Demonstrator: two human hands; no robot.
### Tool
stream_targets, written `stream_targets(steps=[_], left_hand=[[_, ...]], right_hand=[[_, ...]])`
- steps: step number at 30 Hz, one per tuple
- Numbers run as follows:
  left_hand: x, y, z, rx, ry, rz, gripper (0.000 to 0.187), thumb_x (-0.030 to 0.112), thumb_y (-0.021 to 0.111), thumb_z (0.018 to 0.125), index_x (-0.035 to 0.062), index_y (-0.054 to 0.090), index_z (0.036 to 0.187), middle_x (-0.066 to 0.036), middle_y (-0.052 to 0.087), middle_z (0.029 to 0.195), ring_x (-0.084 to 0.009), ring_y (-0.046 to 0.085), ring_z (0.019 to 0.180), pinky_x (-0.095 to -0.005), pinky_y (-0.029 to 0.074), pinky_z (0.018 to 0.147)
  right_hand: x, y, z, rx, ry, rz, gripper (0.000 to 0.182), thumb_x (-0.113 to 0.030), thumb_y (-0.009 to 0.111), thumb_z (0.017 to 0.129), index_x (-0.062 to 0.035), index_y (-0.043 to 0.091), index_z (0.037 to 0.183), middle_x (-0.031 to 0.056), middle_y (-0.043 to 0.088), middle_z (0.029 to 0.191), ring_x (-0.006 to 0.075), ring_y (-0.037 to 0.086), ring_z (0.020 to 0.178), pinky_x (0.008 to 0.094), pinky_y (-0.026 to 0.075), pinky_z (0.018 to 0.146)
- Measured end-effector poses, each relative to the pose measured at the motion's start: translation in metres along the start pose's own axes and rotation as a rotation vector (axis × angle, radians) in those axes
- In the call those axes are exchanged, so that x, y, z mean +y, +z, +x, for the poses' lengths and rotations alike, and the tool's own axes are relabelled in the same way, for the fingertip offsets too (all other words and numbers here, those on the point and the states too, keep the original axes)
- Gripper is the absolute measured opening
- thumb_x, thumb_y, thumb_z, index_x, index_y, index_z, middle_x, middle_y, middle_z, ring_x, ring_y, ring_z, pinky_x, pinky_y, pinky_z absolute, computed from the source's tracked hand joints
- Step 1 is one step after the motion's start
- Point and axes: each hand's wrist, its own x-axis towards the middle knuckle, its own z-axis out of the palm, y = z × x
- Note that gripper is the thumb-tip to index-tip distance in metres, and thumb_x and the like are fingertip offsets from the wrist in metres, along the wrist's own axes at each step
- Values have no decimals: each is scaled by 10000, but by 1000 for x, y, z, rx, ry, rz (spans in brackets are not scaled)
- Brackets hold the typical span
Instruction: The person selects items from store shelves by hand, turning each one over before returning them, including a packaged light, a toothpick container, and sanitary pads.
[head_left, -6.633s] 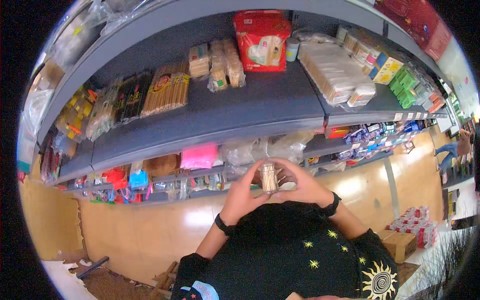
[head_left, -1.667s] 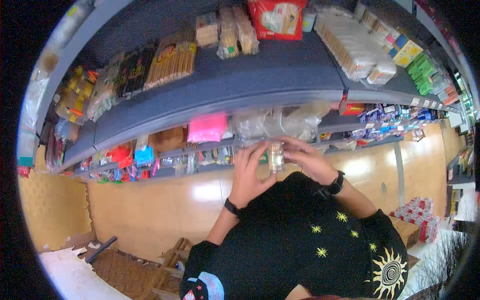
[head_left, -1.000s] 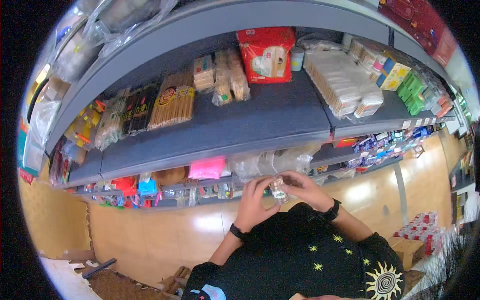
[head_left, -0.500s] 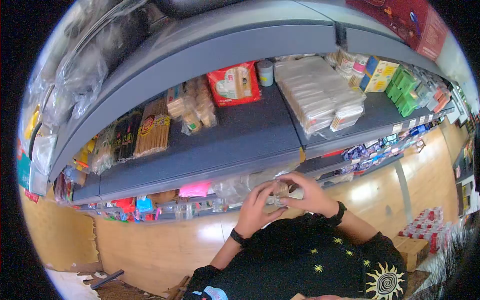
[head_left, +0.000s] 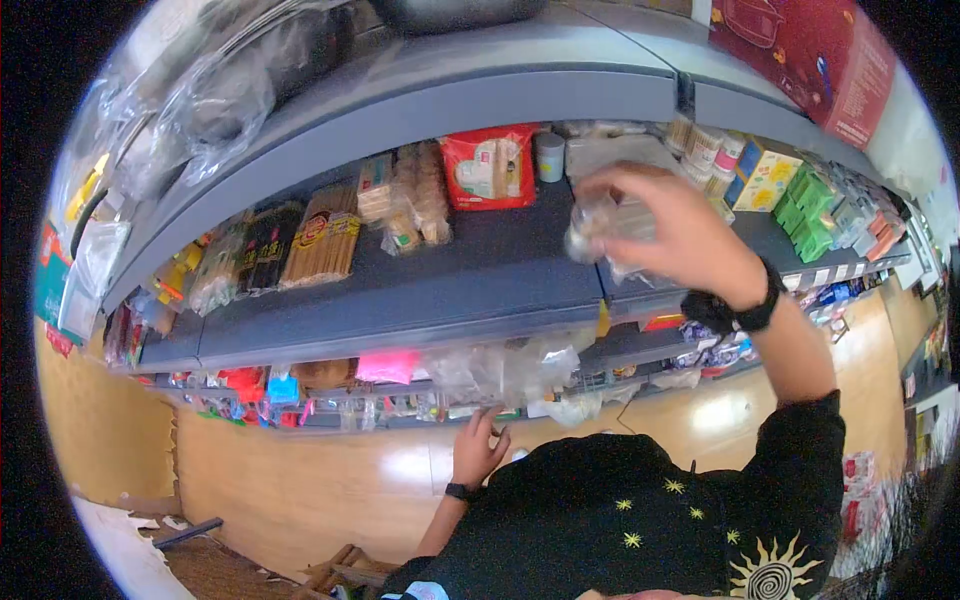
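Note:
My right hand (head_left: 680, 230) is raised over the shelf (head_left: 450, 290), thumb and fingers closed around a small clear container (head_left: 588, 238). The container is blurred, so its contents do not show. Just behind that hand lies a stack of plastic-wrapped packs (head_left: 620, 152), partly covered by it. A grey canister (head_left: 549, 157) and a red packet (head_left: 489, 168) stand to the left of the container. Lower down, my left hand (head_left: 480, 447) holds nothing, its fingers loosely bent and apart, below the front edge of the lower shelf.
Bundles of wooden skewers (head_left: 322, 240) and bagged goods line the shelf's left part. Jars of toothpicks (head_left: 703, 148), a yellow-blue box (head_left: 765, 175) and green packs (head_left: 805, 205) fill the right. An upper shelf edge (head_left: 450, 105) overhangs. Plastic bags (head_left: 510, 370) hang below.
My right hand has carried the clear container from in front of my chest up and over the shelf. My left hand has let go of it and dropped lower.

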Motion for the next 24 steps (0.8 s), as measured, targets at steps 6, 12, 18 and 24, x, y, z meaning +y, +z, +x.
stream_targets(steps=[6, 12, 18, 24], left_hand=[[-39, 6, -43, 114, -106, -136, 349, 132, 721, 888, 135, 636, 1226, -80, 697, 1008, -220, 695, 703, -385, 547, 630], [-85, 0, -64, 104, -183, -75, 328, 114, 685, 910, 141, 647, 1234, -60, 717, 936, -212, 686, 658, -369, 548, 628], [-103, -5, -78, 91, -292, -58, 354, 116, 688, 897, 148, 632, 1245, -78, 726, 936, -223, 694, 669, -373, 552, 629], [-114, 9, -86, 87, -288, -53, 344, 137, 680, 901, 164, 632, 1241, -74, 728, 922, -246, 692, 662, -395, 548, 622]], right_hand=[[66, 47, 69, 71, -26, -438, 524, -267, 775, 789, -76, 625, 1253, 174, 705, 1104, 338, 668, 1085, 427, 529, 914], [92, 74, 102, -218, 205, -707, 534, -326, 766, 756, -109, 650, 1229, 167, 689, 1190, 328, 651, 1125, 499, 453, 972], [114, 71, 119, -270, 191, -819, 483, -364, 790, 708, -121, 687, 1112, 130, 687, 1120, 332, 627, 1128, 554, 429, 959], [133, 80, 129, -305, 244, -785, 486, -342, 811, 667, -114, 697, 1081, 132, 658, 1174, 344, 602, 1170, 569, 433, 968]])
